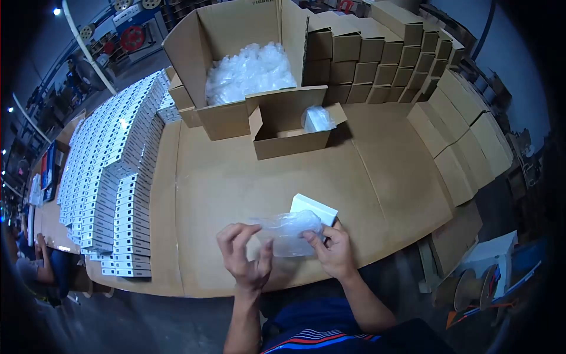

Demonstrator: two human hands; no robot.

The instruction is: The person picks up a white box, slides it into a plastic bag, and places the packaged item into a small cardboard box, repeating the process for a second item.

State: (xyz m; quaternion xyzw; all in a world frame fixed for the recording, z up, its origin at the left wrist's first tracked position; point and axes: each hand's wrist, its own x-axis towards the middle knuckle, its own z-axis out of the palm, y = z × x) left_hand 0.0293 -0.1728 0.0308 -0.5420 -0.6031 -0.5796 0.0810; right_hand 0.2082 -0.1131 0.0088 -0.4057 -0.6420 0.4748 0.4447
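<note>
My right hand point(335, 251) pinches a clear plastic bag point(289, 243) between thumb and fingers. Behind the bag a small white box point(315, 207) shows its upper part, with the fingers of that same hand at its right corner. To the left, my left hand point(244, 253) has its fingers curved and spread apart, the fingertips right by the bag's left edge. Farther back on the table stands an open cardboard carton point(292, 144), with a plastic-wrapped white box point(318, 120) at its right end.
A large open carton point(227, 123) full of clear plastic bags point(250, 74) stands at the back. Stacked white boxes point(112, 159) line the left side. Brown cartons point(371, 53) are piled back right, with more point(457, 135) along the right edge. A person point(44, 265) sits far left.
</note>
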